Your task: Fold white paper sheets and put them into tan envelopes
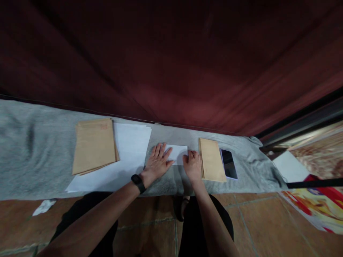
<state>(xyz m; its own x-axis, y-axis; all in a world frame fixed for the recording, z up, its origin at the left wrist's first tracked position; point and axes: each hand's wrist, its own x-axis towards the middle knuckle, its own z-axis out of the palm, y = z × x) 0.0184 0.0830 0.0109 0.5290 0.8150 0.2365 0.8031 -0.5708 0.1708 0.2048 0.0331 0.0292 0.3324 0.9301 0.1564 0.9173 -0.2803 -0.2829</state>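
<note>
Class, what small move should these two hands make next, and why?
Probably the right hand should press along the right edge of the paper while the left hand steadies it. The left hand spreads over the paper's left end, the right hand is at its right edge, and it looks smaller than the sheets at left, so it may be folded.

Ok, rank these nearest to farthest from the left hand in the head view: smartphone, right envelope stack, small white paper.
1. Small white paper: touching, rightward.
2. Right envelope stack: farther right.
3. Smartphone: right again, past that stack.
</note>
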